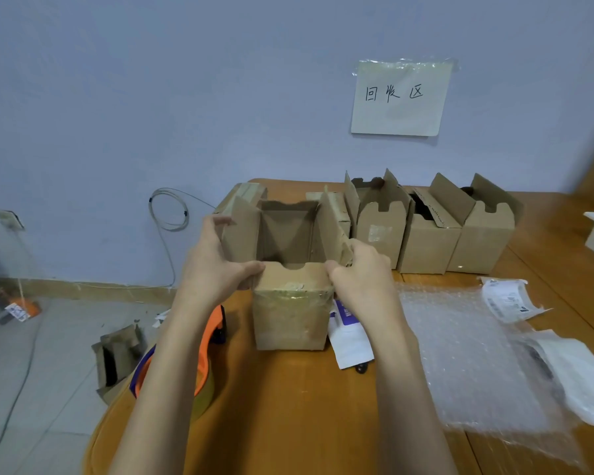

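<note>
Left hand (pixel 213 269) (right (pixel 364 273) too) grips box (pixel 292 315).

- Bare orange-brown wooden table (pixel 288 406) in front of the open brown cardboard box (pixel 292 313): free from the near edge.
- Straight down into that box: open from above, between upright flaps.
- Blocked on both sides by the left hand (pixel 216 269) and right hand (pixel 360 279), gripping it.
- Behind and to the right, shut off by a tight row of three brown cardboard boxes (pixel 426 241).
- Just right: flat white and purple pouch (pixel 350 341), then a crumpled clear bubble wrap sheet (pixel 467 354).
- At the left edge, under the left forearm: orange tape dispenser (pixel 216 320).
</note>
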The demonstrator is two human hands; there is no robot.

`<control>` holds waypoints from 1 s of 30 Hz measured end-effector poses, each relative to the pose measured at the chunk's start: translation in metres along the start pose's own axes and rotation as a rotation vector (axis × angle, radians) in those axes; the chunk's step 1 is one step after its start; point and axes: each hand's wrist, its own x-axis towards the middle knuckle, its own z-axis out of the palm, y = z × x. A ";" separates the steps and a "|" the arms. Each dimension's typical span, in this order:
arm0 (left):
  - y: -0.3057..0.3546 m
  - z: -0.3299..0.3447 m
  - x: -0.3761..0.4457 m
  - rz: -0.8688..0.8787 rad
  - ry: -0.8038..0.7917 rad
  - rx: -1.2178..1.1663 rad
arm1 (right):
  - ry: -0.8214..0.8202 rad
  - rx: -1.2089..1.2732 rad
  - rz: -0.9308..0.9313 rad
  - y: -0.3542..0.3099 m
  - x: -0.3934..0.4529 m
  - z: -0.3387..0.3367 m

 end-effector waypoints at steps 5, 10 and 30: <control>0.002 -0.002 0.018 -0.007 0.064 -0.194 | 0.024 0.071 0.036 -0.008 0.021 0.002; -0.007 -0.005 0.032 -0.007 0.153 -0.245 | 0.015 0.030 0.010 -0.019 0.035 0.010; -0.031 0.031 0.055 0.099 0.402 -0.096 | 0.130 -0.119 0.025 -0.011 0.055 0.054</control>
